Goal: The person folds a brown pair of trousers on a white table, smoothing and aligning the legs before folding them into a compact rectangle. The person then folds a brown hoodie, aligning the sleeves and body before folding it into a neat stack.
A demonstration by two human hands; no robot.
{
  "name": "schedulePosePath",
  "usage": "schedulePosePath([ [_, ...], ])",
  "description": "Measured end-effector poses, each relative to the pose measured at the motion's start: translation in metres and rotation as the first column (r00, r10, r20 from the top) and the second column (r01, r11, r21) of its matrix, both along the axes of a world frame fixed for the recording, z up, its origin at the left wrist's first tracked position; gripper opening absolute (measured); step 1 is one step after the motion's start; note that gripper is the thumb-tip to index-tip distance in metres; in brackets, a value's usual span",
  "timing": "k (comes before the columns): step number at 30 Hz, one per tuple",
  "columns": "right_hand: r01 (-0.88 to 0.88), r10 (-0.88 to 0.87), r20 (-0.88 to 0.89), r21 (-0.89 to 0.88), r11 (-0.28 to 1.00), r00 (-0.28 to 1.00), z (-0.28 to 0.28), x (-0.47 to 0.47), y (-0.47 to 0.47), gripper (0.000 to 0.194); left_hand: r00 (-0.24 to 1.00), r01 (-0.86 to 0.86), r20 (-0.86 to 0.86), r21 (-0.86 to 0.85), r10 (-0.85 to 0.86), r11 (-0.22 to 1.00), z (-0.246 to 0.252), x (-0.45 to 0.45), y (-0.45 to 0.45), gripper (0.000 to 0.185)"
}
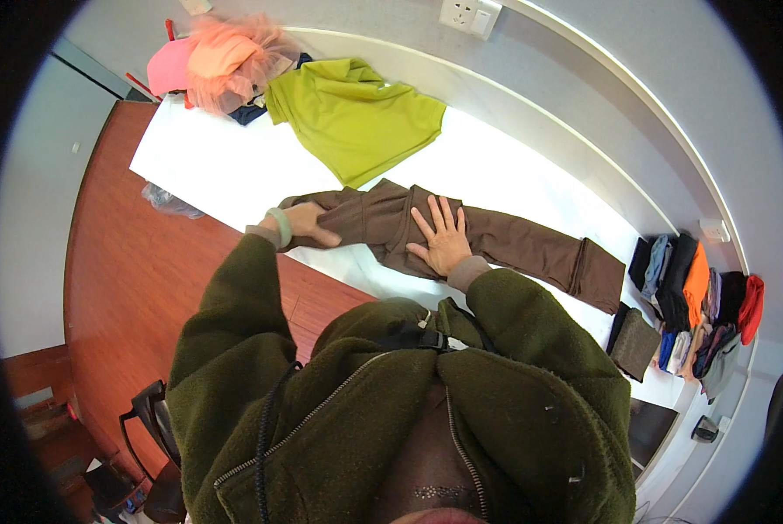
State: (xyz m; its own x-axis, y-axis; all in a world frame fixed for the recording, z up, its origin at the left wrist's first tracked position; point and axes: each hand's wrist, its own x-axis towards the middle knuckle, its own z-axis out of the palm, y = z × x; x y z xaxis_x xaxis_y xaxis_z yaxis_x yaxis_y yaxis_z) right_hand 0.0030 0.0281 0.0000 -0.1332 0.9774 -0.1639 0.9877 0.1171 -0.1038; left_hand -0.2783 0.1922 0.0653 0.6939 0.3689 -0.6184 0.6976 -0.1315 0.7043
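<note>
A brown garment lies stretched along the white table in front of me, with overlapping layers in its middle. My right hand rests palm down on those layers, fingers spread. At the garment's left part is my left hand, a pale green bangle on its wrist. The left thumb shows, but its fingers are partly hidden by the cloth, so its grip is unclear. Just beyond the garment, a lime-green top is spread on the table.
At the far left end are a peach tulle garment and a pink item. Several folded clothes stand in rows at the right end. A clear plastic bag hangs by the table's near edge. A dark chair stands lower left.
</note>
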Motion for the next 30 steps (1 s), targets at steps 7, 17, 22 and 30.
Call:
schedulePosePath([
  [7,0.031,-0.03,0.016,-0.032,0.999,0.999,0.003,-0.002,0.001,0.074,0.837,0.198,-0.521,0.005,-0.166,0.98,0.04,-0.071,0.012,0.046],
  [17,0.035,-0.033,0.034,-0.07,0.997,0.999,0.004,-0.006,0.002,0.074,0.88,-0.331,-0.216,0.358,0.422,0.873,0.042,-0.139,0.067,0.027],
  [22,0.051,-0.047,0.047,-0.089,0.995,0.998,0.004,-0.007,0.003,0.074,0.694,-0.263,-0.247,0.787,0.676,0.558,-0.019,-0.113,0.06,0.042],
  [30,0.071,-0.066,0.048,-0.103,0.992,0.997,0.007,-0.008,0.004,0.076,0.19,-0.968,0.267,0.212,0.945,0.135,-0.052,-0.075,-0.011,0.051],
])
